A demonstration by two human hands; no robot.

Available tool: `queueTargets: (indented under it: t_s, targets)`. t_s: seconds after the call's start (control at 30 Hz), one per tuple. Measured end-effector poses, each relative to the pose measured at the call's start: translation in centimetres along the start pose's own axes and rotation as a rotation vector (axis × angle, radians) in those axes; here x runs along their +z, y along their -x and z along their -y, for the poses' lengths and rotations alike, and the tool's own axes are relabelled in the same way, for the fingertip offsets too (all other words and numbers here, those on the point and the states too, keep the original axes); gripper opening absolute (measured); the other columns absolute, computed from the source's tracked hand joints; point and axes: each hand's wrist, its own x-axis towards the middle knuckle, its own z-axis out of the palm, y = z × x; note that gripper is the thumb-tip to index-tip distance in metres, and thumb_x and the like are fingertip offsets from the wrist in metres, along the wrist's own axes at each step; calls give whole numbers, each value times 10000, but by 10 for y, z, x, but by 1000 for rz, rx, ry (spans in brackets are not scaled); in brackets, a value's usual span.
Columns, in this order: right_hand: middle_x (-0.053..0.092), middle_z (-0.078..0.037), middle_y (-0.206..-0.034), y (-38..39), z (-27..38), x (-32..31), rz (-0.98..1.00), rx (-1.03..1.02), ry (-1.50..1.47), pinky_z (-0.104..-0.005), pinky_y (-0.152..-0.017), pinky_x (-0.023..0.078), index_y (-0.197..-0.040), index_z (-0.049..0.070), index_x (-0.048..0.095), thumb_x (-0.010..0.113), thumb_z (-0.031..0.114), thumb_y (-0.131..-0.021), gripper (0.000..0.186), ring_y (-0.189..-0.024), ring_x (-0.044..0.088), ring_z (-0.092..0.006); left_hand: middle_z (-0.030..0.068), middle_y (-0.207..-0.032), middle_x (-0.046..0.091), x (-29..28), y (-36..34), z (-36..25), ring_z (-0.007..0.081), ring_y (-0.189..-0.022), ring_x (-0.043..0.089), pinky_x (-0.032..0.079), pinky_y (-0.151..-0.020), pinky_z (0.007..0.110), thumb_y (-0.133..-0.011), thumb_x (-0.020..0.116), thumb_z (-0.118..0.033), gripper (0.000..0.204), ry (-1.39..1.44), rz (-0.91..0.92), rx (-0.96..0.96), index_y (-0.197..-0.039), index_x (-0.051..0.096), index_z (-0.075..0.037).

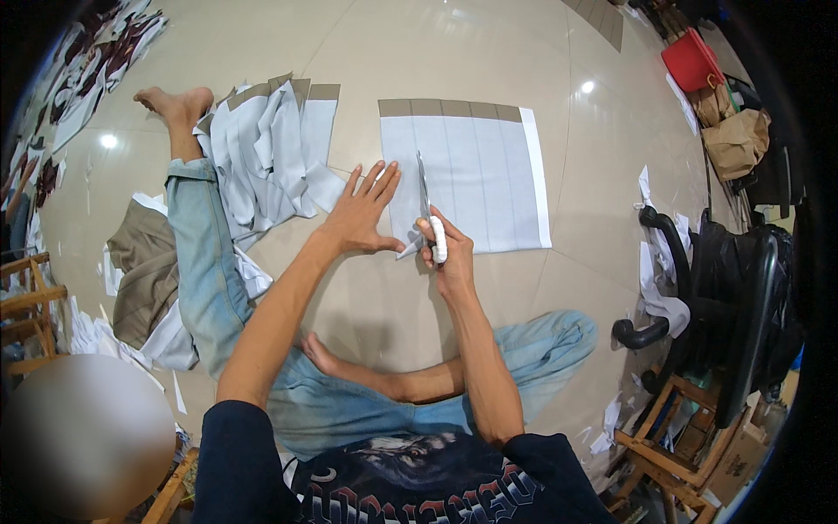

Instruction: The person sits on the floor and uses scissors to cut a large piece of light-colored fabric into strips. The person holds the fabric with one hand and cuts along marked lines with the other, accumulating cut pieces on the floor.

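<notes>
One spread of cloth (pixel 489 179): two o'clock of splayed, empty left hand (pixel 361 216), twelve of right hand (pixel 452 256), clenched on one pair of scissors (pixel 424 190).

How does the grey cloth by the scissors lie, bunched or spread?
Spread: the grey cloth lies flat on the floor, its outline roughly rectangular. Whether it is layered, I cannot tell.

From head height, one wide fisheye view looks downward, quite near, at left hand (pixel 359 218), right hand (pixel 455 253) and floor (pixel 480 52).
</notes>
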Motion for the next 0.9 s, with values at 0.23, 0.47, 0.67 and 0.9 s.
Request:
queueTargets:
  t_s: [0.23,0.47,0.67,0.9]
  targets:
    - [654,-32,-807,-10,-6,2,-10,-4,76,-220,-423,353,-1381,-34,543,769,74,-842,594,-507,506,-91,130,-1663,122,-2,0,-3,307,-1537,79,57,-1242,534,-641,638,-849,1350,-17,51,-28,-1583,124,-30]
    - [661,-58,-782,-15,5,2,-12,4,13,-240,-414,359,-1328,-58,584,797,90,-815,575,-471,487,-91,145,-1659,129,0,0,-1,335,-1531,96,68,-1231,554,-623,621,-869,1369,1,32,-20,-1576,140,-11]
    - [655,-54,-766,-30,11,13,8,-28,-28,-234,-412,361,-1333,-59,580,797,93,-819,578,-462,482,-87,148,-1659,127,-4,-2,-4,337,-1531,95,68,-1231,555,-619,612,-878,1373,-10,50,-21,-1576,140,-14]
    - [657,-53,-772,-35,8,10,22,-19,34,-226,-421,377,-1341,-63,570,785,93,-832,575,-472,489,-85,150,-1658,129,-4,0,-2,331,-1532,93,68,-1232,552,-622,610,-879,1375,-9,46,-23,-1575,138,-8]
